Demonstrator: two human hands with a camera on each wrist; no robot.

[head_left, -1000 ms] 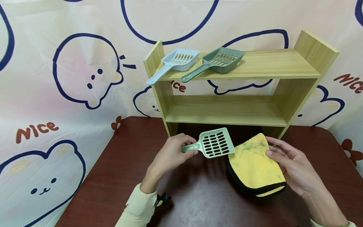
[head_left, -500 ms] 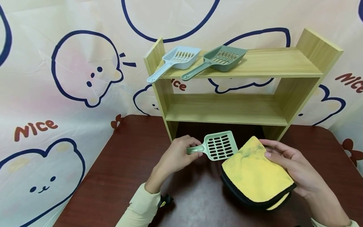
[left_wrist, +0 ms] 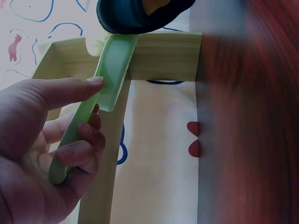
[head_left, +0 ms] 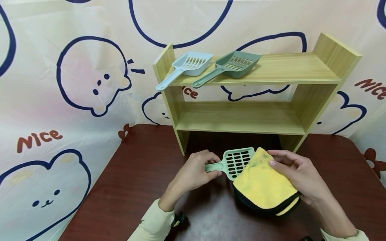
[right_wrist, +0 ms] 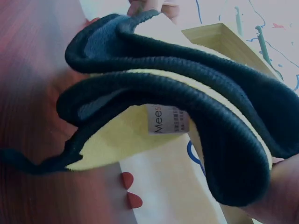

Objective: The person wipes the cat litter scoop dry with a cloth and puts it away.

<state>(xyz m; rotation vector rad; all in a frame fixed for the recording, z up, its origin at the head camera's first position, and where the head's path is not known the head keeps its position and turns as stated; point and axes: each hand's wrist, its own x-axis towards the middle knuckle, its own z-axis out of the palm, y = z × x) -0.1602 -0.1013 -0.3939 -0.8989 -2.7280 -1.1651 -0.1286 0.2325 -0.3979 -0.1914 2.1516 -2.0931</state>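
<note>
In the head view my left hand (head_left: 197, 170) grips the handle of a light green slotted litter scoop (head_left: 236, 162). Its thumb and curled fingers wrap that handle in the left wrist view, where the scoop (left_wrist: 114, 65) is seen from its side. My right hand (head_left: 297, 174) pinches a folded yellow cloth (head_left: 265, 182) with dark edging, thumb on top. The cloth overlaps the scoop's right-hand edge. A white label (right_wrist: 168, 119) hangs among the cloth's folds in the right wrist view. Most of the right fingers are hidden behind the cloth.
A wooden shelf (head_left: 241, 115) stands at the back of the dark red table (head_left: 126, 187). On its top board lie a light blue scoop (head_left: 193, 63) and a dark green scoop (head_left: 238, 63), handles jutting over the front edge. A patterned sheet (head_left: 99, 134) hangs behind.
My left hand has moved right and slightly nearer with the light green scoop. The cloth in my right hand has shifted left and now covers more of the scoop's blade.
</note>
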